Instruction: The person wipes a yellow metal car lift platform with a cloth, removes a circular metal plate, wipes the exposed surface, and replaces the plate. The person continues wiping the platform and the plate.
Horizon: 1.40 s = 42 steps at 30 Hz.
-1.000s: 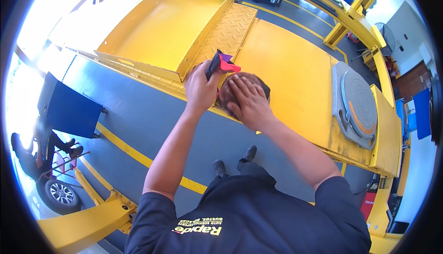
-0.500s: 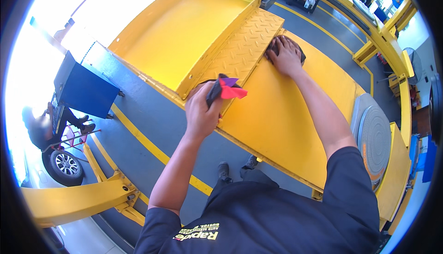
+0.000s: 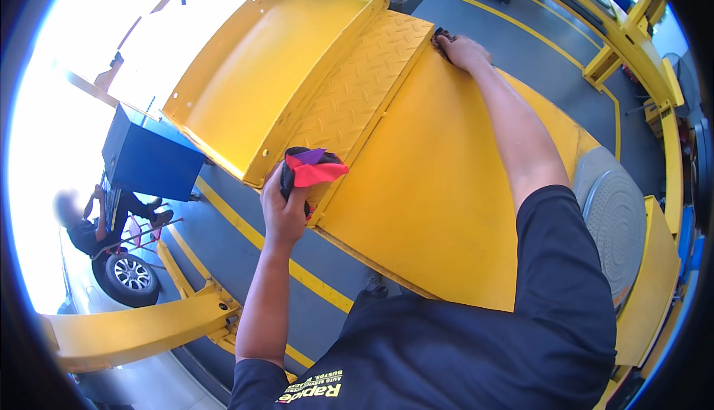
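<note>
A bunched cloth in black, red and purple is gripped in my left hand, above the near corner of the yellow ramp platform. My right arm reaches across to the far side of that platform. There my right hand is closed on a dark rag, at the far end of the seam between the smooth platform and the raised tread-pattern strip. Part of the rag is hidden by the fingers. Left of the strip lies a shallow yellow tray section with raised edges.
A round grey turning plate is set at the platform's right end. On the left stand a blue cabinet, a seated person and a wheel. A yellow lift arm crosses the lower left.
My right hand has slid the dark rag farther away, to the platform's far edge. My left hand has shifted left and nearer with its cloth. The whole view has turned slightly.
</note>
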Each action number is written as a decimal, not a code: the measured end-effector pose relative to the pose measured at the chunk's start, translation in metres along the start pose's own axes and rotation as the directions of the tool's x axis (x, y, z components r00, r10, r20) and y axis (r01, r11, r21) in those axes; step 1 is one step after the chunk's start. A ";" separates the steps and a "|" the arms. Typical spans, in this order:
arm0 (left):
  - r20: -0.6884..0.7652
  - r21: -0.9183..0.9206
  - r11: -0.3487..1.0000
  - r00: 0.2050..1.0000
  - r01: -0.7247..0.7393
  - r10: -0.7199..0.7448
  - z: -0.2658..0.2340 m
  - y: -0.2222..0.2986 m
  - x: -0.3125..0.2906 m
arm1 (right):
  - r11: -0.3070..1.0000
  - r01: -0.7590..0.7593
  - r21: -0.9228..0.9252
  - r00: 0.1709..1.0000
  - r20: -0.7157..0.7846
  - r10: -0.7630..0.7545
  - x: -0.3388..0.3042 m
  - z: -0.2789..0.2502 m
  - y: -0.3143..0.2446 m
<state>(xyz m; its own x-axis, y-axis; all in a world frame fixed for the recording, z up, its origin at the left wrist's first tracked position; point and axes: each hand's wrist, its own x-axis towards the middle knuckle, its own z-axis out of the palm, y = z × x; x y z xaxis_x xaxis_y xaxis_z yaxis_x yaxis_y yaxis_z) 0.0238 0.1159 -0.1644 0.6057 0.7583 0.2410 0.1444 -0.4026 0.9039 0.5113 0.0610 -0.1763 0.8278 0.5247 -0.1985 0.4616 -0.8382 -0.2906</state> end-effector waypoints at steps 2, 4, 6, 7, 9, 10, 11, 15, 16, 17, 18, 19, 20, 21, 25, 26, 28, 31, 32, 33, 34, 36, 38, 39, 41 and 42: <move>-0.012 0.002 1.000 1.000 -0.024 0.024 0.002 0.003 0.003 | 1.000 0.004 -0.009 0.999 -0.051 -0.004 0.000 0.006 0.012; -0.011 -0.046 0.999 1.000 -0.004 0.004 0.006 0.001 0.004 | 0.999 0.006 -0.035 0.993 -0.121 -0.010 -0.006 0.008 0.028; -0.028 -0.029 1.000 1.000 0.006 -0.007 0.006 0.000 0.001 | 0.998 -0.017 -0.058 0.987 -0.158 0.008 -0.019 0.006 0.045; -0.032 -0.020 1.000 0.999 0.010 -0.011 0.005 0.000 0.000 | 0.997 -0.052 -0.052 0.988 -0.151 0.043 -0.025 0.004 0.058; -0.020 -0.054 0.999 1.000 -0.001 0.000 0.003 -0.005 0.001 | 0.990 -0.131 -0.041 0.980 -0.153 0.124 -0.033 -0.005 0.095; -0.012 -0.070 0.998 1.000 -0.003 0.002 0.002 -0.008 0.000 | 0.983 -0.181 -0.039 0.973 -0.152 0.173 -0.041 -0.009 0.118; -0.007 -0.071 0.997 1.000 -0.005 0.004 0.001 -0.014 0.000 | 0.973 -0.229 -0.040 0.963 -0.155 0.221 -0.049 -0.016 0.142; -0.011 -0.026 0.998 0.999 -0.053 0.053 0.003 -0.017 0.003 | 0.892 -0.451 -0.034 0.873 -0.228 0.432 -0.088 -0.040 0.238; -0.013 -0.005 0.998 0.998 -0.068 0.068 0.004 -0.016 0.004 | 0.881 -0.471 -0.044 0.846 -0.304 0.437 -0.097 -0.045 0.258; -0.005 0.005 0.996 0.996 -0.089 0.089 0.005 -0.016 0.005 | 0.869 -0.491 -0.055 0.815 -0.380 0.437 -0.104 -0.051 0.279; -0.004 0.023 0.994 0.995 -0.102 0.103 0.004 -0.020 0.005 | 0.861 -0.503 -0.069 0.788 -0.445 0.425 -0.109 -0.057 0.289; -0.004 0.041 0.993 0.993 -0.115 0.115 0.003 -0.023 0.005 | 0.903 -0.429 0.035 0.778 -0.493 0.389 -0.113 -0.069 0.300; -0.004 0.048 0.993 0.994 -0.106 0.106 0.003 -0.024 0.004 | 0.934 -0.333 0.127 0.767 -0.540 0.347 -0.117 -0.085 0.303; 0.006 0.060 0.993 0.995 -0.098 0.098 0.004 -0.023 0.005 | 0.948 -0.234 0.217 0.748 -0.583 0.318 -0.126 -0.097 0.300; 0.024 0.055 0.989 0.990 -0.140 0.139 0.004 -0.026 0.004 | 0.980 -0.049 0.195 0.646 -0.742 0.180 -0.166 -0.115 0.265; 0.025 0.067 0.989 0.992 -0.129 0.127 -0.001 -0.024 0.002 | 0.996 -0.008 0.088 0.655 -0.752 0.072 -0.172 -0.109 0.251; 0.032 0.080 0.991 0.994 -0.107 0.105 -0.003 -0.026 0.002 | 0.990 -0.011 -0.141 0.704 -0.704 -0.093 -0.189 -0.085 0.226; 0.034 0.088 0.989 0.993 -0.116 0.114 0.001 -0.017 0.001 | 0.949 -0.008 -0.315 0.942 -0.321 -0.099 -0.227 -0.049 0.202; 0.040 0.094 0.986 0.990 -0.139 0.136 0.001 -0.017 0.002 | 0.960 -0.004 -0.279 0.939 -0.332 -0.093 -0.230 -0.043 0.204; 0.045 0.101 0.982 0.987 -0.160 0.157 0.001 -0.018 0.002 | 0.970 0.003 -0.244 0.936 -0.342 -0.089 -0.230 -0.037 0.208; 0.047 0.109 0.978 0.983 -0.181 0.177 0.002 -0.020 0.002 | 0.978 0.012 -0.209 0.933 -0.350 -0.086 -0.228 -0.035 0.211; 0.048 0.097 0.981 0.985 -0.170 0.166 0.001 -0.021 0.002 | 0.986 -0.073 -0.152 0.966 -0.255 0.032 -0.216 -0.051 0.215; 0.054 0.071 0.985 0.986 -0.160 0.157 0.001 -0.021 0.002 | 0.972 -0.141 -0.189 0.966 -0.239 0.094 -0.186 -0.061 0.249; 0.047 0.061 0.987 0.988 -0.147 0.144 -0.001 -0.023 0.002 | 0.968 -0.143 -0.205 0.965 -0.245 0.091 -0.175 -0.064 0.251; 0.047 0.047 0.992 0.992 -0.117 0.115 -0.001 -0.026 0.001 | 0.958 -0.166 -0.234 0.961 -0.257 0.103 -0.160 -0.064 0.261; 0.042 0.049 0.994 0.995 -0.098 0.096 -0.004 -0.026 -0.001 | 0.953 -0.191 -0.237 0.954 -0.273 0.124 -0.151 -0.065 0.266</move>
<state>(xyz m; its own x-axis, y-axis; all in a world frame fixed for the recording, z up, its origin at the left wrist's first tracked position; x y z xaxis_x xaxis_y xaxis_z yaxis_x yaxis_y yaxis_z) 0.0168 0.1278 -0.1869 0.6491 0.6940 0.3114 0.1226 -0.4995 0.8576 0.5300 -0.2503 -0.1627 0.9340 0.3561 0.0300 0.3567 -0.9341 -0.0172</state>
